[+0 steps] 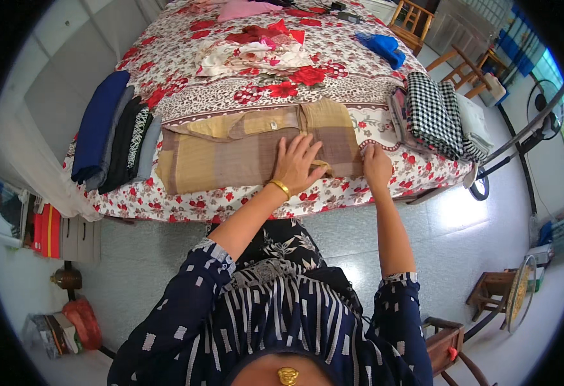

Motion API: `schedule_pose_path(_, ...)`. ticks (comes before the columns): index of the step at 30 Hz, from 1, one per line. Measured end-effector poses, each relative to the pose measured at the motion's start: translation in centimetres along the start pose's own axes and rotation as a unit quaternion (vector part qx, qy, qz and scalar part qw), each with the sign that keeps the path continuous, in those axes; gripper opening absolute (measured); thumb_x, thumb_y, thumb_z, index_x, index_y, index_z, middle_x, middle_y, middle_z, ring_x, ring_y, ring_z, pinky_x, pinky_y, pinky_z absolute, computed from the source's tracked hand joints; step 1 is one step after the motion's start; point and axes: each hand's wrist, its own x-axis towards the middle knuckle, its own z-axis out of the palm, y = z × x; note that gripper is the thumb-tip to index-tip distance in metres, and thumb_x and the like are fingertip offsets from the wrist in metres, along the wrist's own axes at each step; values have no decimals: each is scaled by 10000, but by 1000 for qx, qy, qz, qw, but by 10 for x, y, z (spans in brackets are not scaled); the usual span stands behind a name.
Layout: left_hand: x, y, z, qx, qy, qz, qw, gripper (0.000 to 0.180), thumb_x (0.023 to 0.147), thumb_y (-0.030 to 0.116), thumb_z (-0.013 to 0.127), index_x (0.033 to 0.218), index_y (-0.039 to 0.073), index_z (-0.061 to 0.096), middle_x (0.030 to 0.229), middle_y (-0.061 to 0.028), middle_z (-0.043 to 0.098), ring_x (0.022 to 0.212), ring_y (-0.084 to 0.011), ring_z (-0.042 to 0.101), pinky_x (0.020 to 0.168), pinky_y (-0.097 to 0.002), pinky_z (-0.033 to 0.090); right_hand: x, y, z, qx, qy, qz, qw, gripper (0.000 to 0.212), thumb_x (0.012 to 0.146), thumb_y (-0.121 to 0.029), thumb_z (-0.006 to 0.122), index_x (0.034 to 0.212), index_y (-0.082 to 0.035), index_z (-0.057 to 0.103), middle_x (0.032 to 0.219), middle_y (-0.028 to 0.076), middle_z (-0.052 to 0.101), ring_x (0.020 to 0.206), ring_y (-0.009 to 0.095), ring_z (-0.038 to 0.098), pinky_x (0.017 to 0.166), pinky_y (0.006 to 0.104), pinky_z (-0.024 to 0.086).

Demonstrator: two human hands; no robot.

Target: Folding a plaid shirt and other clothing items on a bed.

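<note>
A yellow and brown checked shirt lies folded into a long flat strip along the near edge of the bed, its collar opening and small label toward the far side. My left hand rests flat on the shirt right of its middle, fingers spread, with a gold bangle on the wrist. At the shirt's right end my right hand is closed, its fingers bent in at the edge of the cloth. What those fingers pinch is mostly hidden by the hand.
Dark folded clothes are stacked on the bed's left; a black-and-white checked pile lies on its right. Farther back are a crumpled floral garment and a blue cloth. A wooden stool stands behind at the lower right.
</note>
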Motion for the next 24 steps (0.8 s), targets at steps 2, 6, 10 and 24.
schedule_pose_path(2, 16, 17, -3, -21, 66, 12, 998, 449, 806, 320, 487, 1172, 62, 454, 1261, -142, 393, 1201, -287, 325, 977, -523, 207, -4, -12, -3, -78, -34, -4, 996, 378, 877, -363, 367, 814, -32, 540, 725, 200, 598, 675, 383, 581, 594, 470, 436)
schedule_pose_path(6, 47, 62, 6, -67, 47, 69, 994, 445, 850, 297, 419, 1212, 38, 416, 1287, -152, 364, 1227, -296, 288, 990, -508, 209, -6, -3, 12, -135, -59, -36, 988, 332, 864, -362, 386, 924, -57, 503, 719, 173, 611, 626, 374, 586, 543, 471, 444)
schedule_pose_path(10, 52, 71, 40, -95, 14, 30, 995, 507, 863, 346, 389, 1276, 55, 351, 1331, -150, 313, 1261, -291, 238, 1000, -511, 188, -22, 1, 31, -42, 33, -58, 997, 268, 827, -336, 467, 850, -75, 520, 709, 143, 607, 616, 322, 583, 531, 424, 445)
schedule_pose_path(24, 16, 7, 15, 27, -103, -116, 988, 691, 803, 477, 455, 1308, 35, 294, 1370, -142, 265, 1277, -278, 210, 1024, -469, 157, -18, -1, 39, -128, 55, -37, 990, 267, 887, -332, 380, 864, -101, 513, 616, 184, 574, 554, 368, 565, 482, 459, 416)
